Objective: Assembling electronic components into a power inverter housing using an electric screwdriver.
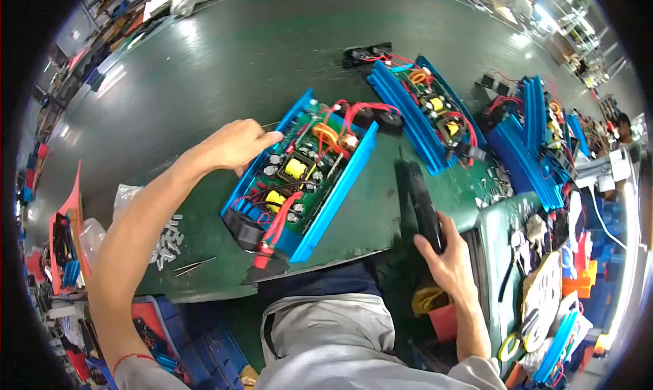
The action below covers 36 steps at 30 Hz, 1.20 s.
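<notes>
Black handheld tool (422, 203) — in right fingers (449, 232).

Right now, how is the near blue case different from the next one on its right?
The near blue case points away to the right; the next blue case points away to the left. The left fingers touch the near case; no fingers touch the next one. Both hold yellow parts and red wires.

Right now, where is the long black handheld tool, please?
In the head view, the tool is right of centre, in the right hand, right of an open blue metal case.
</notes>
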Tool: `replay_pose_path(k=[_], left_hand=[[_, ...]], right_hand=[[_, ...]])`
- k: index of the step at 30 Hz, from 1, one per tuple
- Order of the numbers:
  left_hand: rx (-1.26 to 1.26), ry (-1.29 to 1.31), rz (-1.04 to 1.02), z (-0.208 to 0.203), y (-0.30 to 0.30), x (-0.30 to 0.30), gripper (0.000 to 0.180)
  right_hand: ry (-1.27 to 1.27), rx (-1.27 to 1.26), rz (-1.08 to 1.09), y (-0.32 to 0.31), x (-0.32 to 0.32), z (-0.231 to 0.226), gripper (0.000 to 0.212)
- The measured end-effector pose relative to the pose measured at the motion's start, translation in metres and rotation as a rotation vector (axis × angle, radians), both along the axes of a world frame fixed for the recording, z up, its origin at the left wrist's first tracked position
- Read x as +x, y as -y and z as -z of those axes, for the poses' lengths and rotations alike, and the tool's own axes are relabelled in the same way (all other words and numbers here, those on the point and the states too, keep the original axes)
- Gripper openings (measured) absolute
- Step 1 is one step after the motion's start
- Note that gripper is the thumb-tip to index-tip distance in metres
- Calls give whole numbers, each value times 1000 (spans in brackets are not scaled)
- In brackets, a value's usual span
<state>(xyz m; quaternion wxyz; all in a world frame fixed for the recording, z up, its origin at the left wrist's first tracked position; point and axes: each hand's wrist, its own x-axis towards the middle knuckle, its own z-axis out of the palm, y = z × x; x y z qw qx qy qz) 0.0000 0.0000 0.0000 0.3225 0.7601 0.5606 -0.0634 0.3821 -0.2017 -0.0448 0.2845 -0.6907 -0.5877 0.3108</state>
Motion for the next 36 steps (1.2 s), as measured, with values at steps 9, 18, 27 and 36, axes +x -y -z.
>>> replay_pose_path(k=[9,18,27,36], left_hand=[[-298,755,-679,38,88,32,65],[-363,1290,-983,65,153,92,53],[-359,1603,-1323,62,164,141,58],[-398,1477,-770,75,194,93,51]], right_hand=[[485,406,17,-20,-7,4,40],[-59,232,-74,-6,-61,-18,62],[387,553,-122,-89,-72,-35,58],[397,529,-131,-123,-71,-21,54]])
